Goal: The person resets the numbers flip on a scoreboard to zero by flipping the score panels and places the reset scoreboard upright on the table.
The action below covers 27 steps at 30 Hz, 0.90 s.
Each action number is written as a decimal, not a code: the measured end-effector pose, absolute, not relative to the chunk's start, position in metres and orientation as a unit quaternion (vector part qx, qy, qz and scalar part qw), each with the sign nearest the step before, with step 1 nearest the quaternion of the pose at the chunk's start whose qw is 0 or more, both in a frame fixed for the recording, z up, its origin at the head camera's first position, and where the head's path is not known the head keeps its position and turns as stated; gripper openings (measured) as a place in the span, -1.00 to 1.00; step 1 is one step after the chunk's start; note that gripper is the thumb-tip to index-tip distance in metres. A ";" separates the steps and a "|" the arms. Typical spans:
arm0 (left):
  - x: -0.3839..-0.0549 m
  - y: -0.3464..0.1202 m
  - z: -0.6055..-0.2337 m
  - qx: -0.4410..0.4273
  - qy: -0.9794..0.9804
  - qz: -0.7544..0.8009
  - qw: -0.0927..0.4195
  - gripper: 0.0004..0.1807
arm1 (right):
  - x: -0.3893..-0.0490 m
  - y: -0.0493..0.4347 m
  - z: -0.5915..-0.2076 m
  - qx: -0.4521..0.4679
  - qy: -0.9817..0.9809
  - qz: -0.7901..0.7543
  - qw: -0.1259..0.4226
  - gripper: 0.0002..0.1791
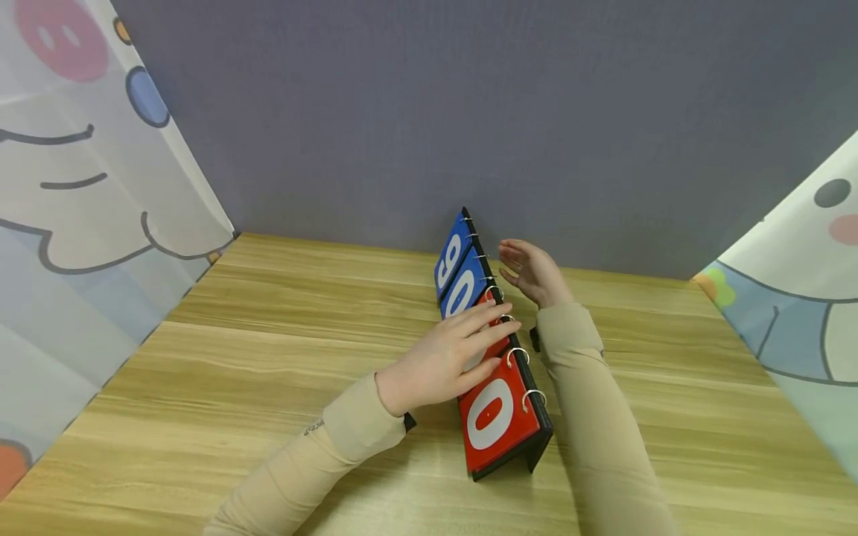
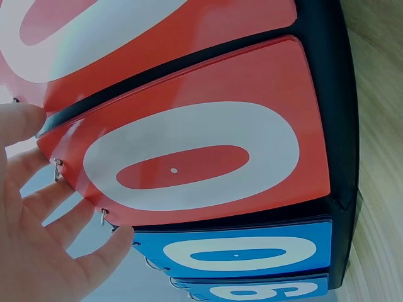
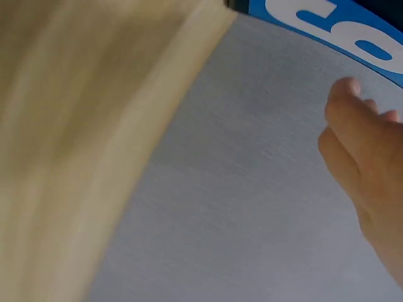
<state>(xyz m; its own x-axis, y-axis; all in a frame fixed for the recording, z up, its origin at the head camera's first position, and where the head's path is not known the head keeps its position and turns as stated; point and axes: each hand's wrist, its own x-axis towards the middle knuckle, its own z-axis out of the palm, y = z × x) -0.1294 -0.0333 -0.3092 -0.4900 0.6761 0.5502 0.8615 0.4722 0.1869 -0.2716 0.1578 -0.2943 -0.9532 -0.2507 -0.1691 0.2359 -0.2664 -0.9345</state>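
A black tabletop flip scoreboard (image 1: 544, 435) stands tent-like on the table, its number cards hung on metal rings along the top edge. The near red card (image 1: 491, 414) reads 0; a second red card is mostly covered by my left hand (image 1: 447, 356). That hand reaches across the red cards with fingers spread and fairly straight, fingertips right at the rings. Farther along, blue cards show 0 (image 1: 462, 290) and 9 (image 1: 450, 259). Behind the scoreboard, my right hand (image 1: 534, 274) is raised with loosely bent fingers, holding nothing. In the right wrist view it appears below the blue 9 card (image 3: 327, 28).
The scoreboard is on a wood-grain table (image 1: 268, 357). A grey panel (image 1: 429, 119) rises along the back edge, close to the blue end. Cartoon-printed cloths hang at the left (image 1: 80, 179) and right (image 1: 798, 313).
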 end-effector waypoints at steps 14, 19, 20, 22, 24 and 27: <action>-0.130 -0.032 -0.310 -0.465 -0.830 -0.231 0.206 -0.52 | -0.268 0.165 -0.316 -0.089 0.575 -0.749 0.315 -0.33; -0.131 -0.032 -0.311 -0.467 -0.827 -0.231 0.211 -0.53 | -0.266 0.163 -0.320 -0.090 0.576 -0.746 0.321 -0.32; -0.131 -0.032 -0.311 -0.466 -0.827 -0.232 0.211 -0.53 | -0.266 0.163 -0.320 -0.087 0.573 -0.750 0.319 -0.33; -0.131 -0.032 -0.311 -0.466 -0.827 -0.233 0.212 -0.54 | -0.267 0.162 -0.321 -0.085 0.568 -0.754 0.317 -0.33; -0.131 -0.032 -0.311 -0.466 -0.827 -0.233 0.212 -0.54 | -0.268 0.161 -0.322 -0.087 0.571 -0.752 0.319 -0.32; -0.132 -0.032 -0.312 -0.466 -0.827 -0.232 0.212 -0.54 | -0.272 0.159 -0.323 -0.079 0.587 -0.740 0.319 -0.33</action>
<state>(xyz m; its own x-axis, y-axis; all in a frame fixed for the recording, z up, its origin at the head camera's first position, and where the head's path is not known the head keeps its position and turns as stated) -0.1318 -0.0325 -0.3116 -0.4759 0.6724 0.5670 0.8690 0.4589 0.1852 -0.2720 0.1589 -0.3234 -0.7846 -0.5640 -0.2575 0.3797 -0.1088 -0.9187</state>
